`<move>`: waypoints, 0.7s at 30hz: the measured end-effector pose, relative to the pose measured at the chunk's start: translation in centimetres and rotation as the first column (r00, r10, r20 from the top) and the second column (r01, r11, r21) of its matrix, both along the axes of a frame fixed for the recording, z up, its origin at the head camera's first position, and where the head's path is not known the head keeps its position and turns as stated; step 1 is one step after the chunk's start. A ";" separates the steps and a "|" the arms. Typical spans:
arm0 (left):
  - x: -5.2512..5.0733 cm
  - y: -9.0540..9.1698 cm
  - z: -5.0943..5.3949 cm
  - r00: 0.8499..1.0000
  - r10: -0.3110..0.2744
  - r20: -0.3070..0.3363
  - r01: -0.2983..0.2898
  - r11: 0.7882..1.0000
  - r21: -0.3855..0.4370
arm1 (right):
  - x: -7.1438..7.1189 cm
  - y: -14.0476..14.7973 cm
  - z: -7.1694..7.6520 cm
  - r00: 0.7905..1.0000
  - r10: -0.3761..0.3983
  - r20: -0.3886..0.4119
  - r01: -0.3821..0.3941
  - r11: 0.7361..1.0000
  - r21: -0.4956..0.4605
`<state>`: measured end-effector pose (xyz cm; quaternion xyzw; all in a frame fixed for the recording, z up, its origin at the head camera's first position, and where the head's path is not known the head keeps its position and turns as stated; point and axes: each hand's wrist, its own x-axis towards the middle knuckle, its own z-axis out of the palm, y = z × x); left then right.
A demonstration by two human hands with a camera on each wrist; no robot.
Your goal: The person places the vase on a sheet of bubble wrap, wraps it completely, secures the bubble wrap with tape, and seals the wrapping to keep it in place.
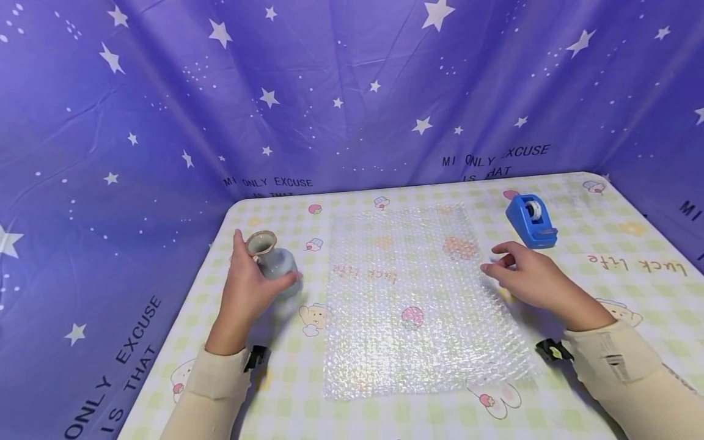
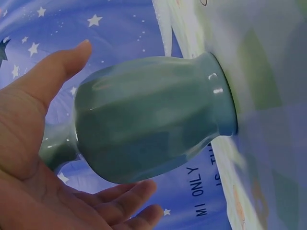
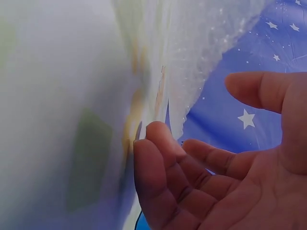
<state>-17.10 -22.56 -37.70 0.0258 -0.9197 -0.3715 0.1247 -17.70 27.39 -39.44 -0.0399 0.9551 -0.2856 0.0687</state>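
Note:
A grey-green glazed ceramic vase (image 1: 279, 269) with a narrow neck and flared rim stands upright at the left of the table. My left hand (image 1: 245, 282) is around it, thumb on the near side and fingers on the far side. In the left wrist view the thumb (image 2: 62, 67) is apart from the vase (image 2: 148, 115); whether the fingers touch it I cannot tell. A sheet of clear bubble wrap (image 1: 407, 305) lies flat mid-table. Beside its right edge my right hand (image 1: 530, 275) hovers with loosely bent fingers, holding nothing; the right wrist view shows its palm (image 3: 249, 191).
A blue tape dispenser (image 1: 532, 223) with a roll of tape sits at the back right, beyond the right hand. A green-checked cloth (image 1: 577, 256) with cartoon prints covers the table. Purple star-patterned curtains (image 1: 341, 98) hang behind and at both sides.

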 end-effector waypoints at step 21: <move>-0.5 -0.5 -1.1 0.995 -0.104 0.004 0.104 0.995 -0.008 | -0.2 -0.3 -0.5 0.999 0.006 0.048 -0.003 0.998 -0.067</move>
